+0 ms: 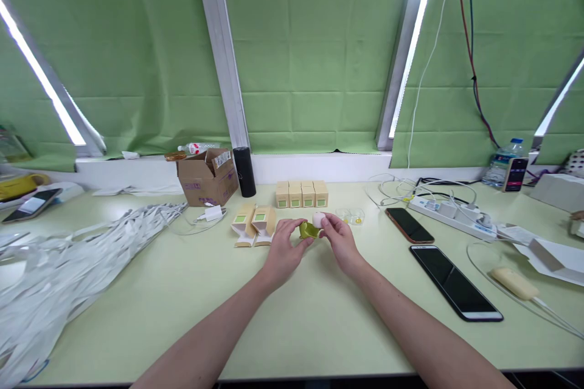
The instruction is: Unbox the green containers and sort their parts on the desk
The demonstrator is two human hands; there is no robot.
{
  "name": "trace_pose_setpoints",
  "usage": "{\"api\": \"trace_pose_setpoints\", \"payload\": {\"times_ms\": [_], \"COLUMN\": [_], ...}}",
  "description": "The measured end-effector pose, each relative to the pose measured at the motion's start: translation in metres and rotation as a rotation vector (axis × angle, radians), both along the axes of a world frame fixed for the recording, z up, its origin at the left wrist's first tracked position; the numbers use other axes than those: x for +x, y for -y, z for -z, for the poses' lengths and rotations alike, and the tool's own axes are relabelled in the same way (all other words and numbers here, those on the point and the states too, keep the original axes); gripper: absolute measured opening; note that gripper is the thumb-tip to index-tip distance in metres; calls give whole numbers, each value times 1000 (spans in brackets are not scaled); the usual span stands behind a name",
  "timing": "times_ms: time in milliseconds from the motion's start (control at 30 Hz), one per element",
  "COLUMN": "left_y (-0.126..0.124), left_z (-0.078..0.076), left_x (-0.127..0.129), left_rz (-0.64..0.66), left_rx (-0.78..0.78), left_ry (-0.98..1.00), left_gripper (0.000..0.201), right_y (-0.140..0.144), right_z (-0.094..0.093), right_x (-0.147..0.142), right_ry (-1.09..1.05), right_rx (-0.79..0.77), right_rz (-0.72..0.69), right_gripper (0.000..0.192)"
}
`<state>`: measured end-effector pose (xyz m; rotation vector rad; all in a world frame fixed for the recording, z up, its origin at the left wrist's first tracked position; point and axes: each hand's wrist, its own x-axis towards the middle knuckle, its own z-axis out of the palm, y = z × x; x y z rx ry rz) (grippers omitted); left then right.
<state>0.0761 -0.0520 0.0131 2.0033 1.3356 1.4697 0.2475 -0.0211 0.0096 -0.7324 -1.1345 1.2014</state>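
Note:
My left hand (pixel 286 249) is closed around a small yellow-green cup-like piece (pixel 309 231), held just above the table. In my right hand (pixel 341 242) a small white rounded piece (pixel 318 219) is pinched, right beside the rim of the green piece. Whether the two pieces touch I cannot tell. Behind my right hand lies a clear plastic tray (pixel 350 216) with small yellow bits in it. Left of my left hand are two opened tan cartons (pixel 253 225) with green labels. Farther back stands a row of several closed tan boxes (pixel 302 193).
A brown cardboard box (pixel 207 177) and a black cylinder (pixel 244 172) stand at the back left. White strips (pixel 91 273) are heaped on the left. To the right lie two phones (pixel 456 282), a power strip (pixel 451 217), tangled cables and a cream-coloured device (pixel 514 283).

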Motion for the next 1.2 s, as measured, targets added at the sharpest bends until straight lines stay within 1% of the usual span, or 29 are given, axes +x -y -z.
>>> {"api": "trace_pose_setpoints", "payload": {"times_ms": [133,267,433,533,667,800,900,1033,1133,1200], "left_y": [0,1,-3,-6,-11,-13,-12,-9,-8,-8], "left_z": [1,-1,-2,-2,0,2,1,-1,-2,-1], "left_x": [0,0,-3,-6,-11,-13,-11,-9,-8,-8], "left_rz": [7,-19,-76,-135,-206,-230,-231,-228,-232,-236], "left_rx": [22,45,75,83,78,76,70,74,84,89], "left_ry": [5,19,53,91,131,136,127,124,120,116], "left_gripper": [38,40,40,39,40,39,39,39,38,38], "right_y": [-4,-4,-5,-8,-11,-12,-15,-29,-46,-57], "right_z": [-3,-5,-2,-3,-13,-25,-30,-29,-26,-23], "right_x": [6,11,12,14,22,30,31,27,25,24], "right_ry": [-222,-293,-279,-309,-321,-298,-201,21,213,440], "right_rx": [-166,-226,-205,-201,-157,-59,-1,77,139,221], "right_rz": [-93,-115,-119,-107,-62,-29,-4,72,187,255], "right_gripper": [50,49,47,44,41,43,48,56,50,39]}}
